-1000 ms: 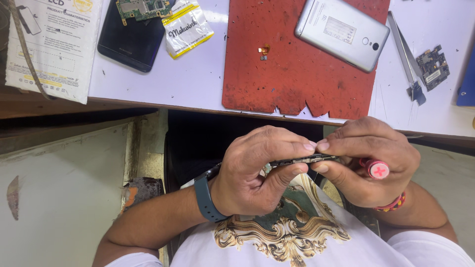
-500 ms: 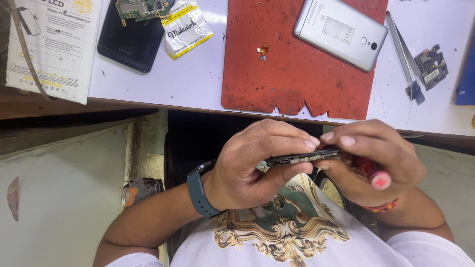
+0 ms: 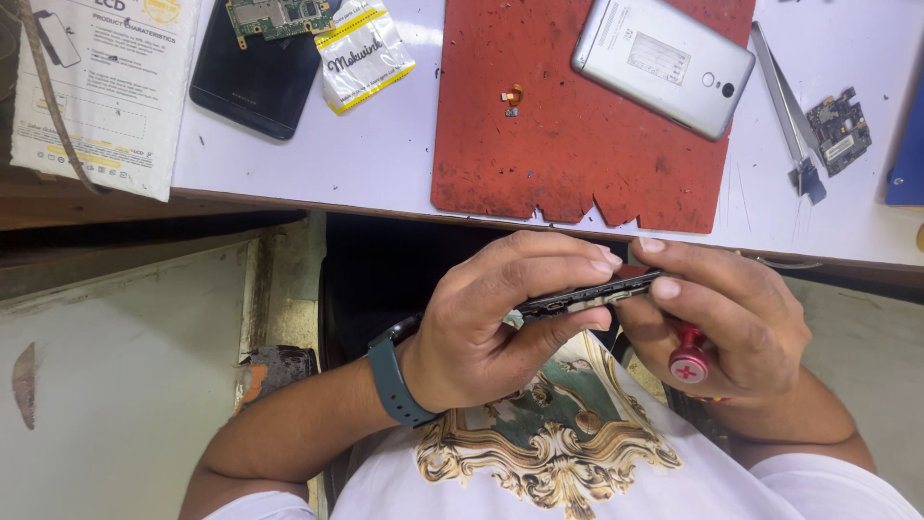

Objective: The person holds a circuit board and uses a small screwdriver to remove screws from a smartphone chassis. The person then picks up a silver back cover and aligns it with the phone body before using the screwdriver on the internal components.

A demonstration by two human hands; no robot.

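Below the table edge, over my lap, both hands hold a thin dark phone frame (image 3: 587, 294) edge-on. My left hand (image 3: 500, 323), with a teal watch band on its wrist, grips the frame's left part between thumb and fingers. My right hand (image 3: 731, 323) pinches the frame's right end with its fingertips and also holds a red-capped screwdriver (image 3: 689, 363) tucked in the palm, cap pointing toward me.
On the white table lie a red work mat (image 3: 577, 125) with a silver phone back (image 3: 664, 63) and a small orange part (image 3: 513, 96), a black phone (image 3: 252, 82), a circuit board (image 3: 279, 14), a yellow-striped packet (image 3: 364, 53), a printed paper sheet (image 3: 101, 87), tweezers (image 3: 787, 111) and a small chip board (image 3: 839, 130).
Both hands have shifted slightly with the frame; the right hand turned so the red screwdriver cap sits lower in the palm. Table items are unmoved.
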